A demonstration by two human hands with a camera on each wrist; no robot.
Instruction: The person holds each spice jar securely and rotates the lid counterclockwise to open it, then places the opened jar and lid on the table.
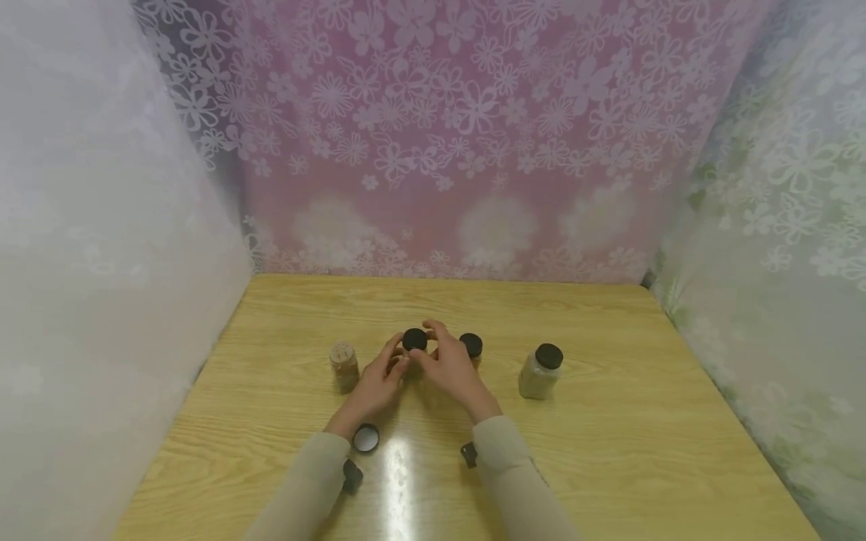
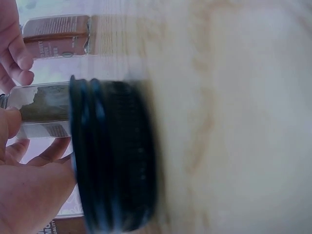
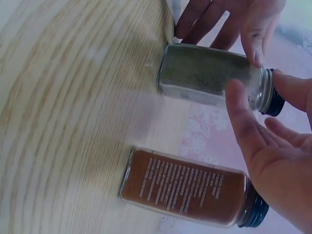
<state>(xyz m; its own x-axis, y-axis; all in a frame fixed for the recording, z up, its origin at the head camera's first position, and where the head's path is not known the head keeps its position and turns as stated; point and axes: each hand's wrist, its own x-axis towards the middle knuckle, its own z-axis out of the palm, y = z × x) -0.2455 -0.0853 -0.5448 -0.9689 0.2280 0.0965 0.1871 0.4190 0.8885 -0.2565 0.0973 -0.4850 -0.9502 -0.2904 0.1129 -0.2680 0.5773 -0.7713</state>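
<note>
A glass spice jar of green powder (image 3: 204,73) stands upright on the table between both hands, capped with a black lid (image 1: 415,340). My left hand (image 1: 379,379) grips the jar's upper part, thumb on the near side and fingers behind. From the other side my right hand (image 1: 452,368) holds the lid, its thumb on the edge and fingers curving round. Just right of it is a jar of reddish-brown powder (image 3: 185,187) with a black lid, partly covered by the right hand in the head view. Left of my hands stands an uncapped jar with a perforated shaker top (image 1: 343,366).
A loose black lid (image 1: 366,438) lies on the wooden table (image 1: 649,451) by my left wrist and looms large in the left wrist view. Farther right stands a black-lidded jar of pale contents (image 1: 540,373). Flowered curtains (image 1: 433,135) enclose the table's back and sides.
</note>
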